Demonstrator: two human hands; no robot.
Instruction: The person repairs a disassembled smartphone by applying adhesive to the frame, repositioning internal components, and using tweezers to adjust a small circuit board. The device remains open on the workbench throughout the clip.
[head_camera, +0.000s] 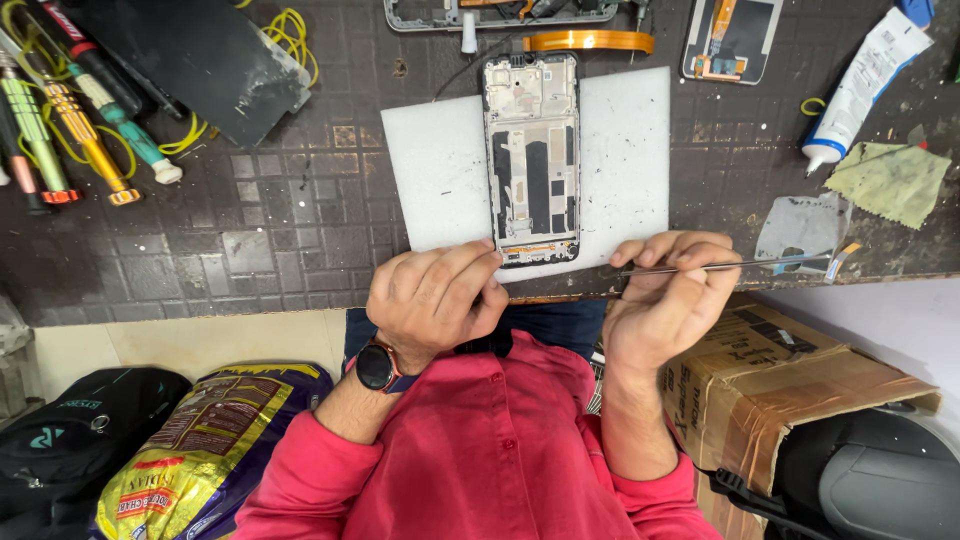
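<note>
An opened black smartphone frame with its bare metal midplate showing (531, 160) is lying lengthwise on a white rectangular foam pad (625, 150), which is cushioning it off the dark, scuffed, tile-patterned workbench (280, 220) near the front edge. The person's left hand (435, 297) is curling its fingers loosely at the phone's near corner, touching the lower rim as if steadying it; it is gripping nothing that I can see. The right hand (665, 300) is pinching a pair of thin steel tweezers (740, 264) between thumb and fingers, the tips pointing sideways, away from the phone, along the bench edge.

Further out, a white glue tube with a blue cap end and a printed label (860, 85) is lying slanted at the right, beside a crumpled yellow-green cloth (890, 180). Screwdrivers with coloured handles (80, 130) are bunching at the left. Below the bench, a brown cardboard box with dark printing (770, 380) is sitting by the right elbow, and a yellow and purple printed plastic sack (200, 440) is resting at the left.
</note>
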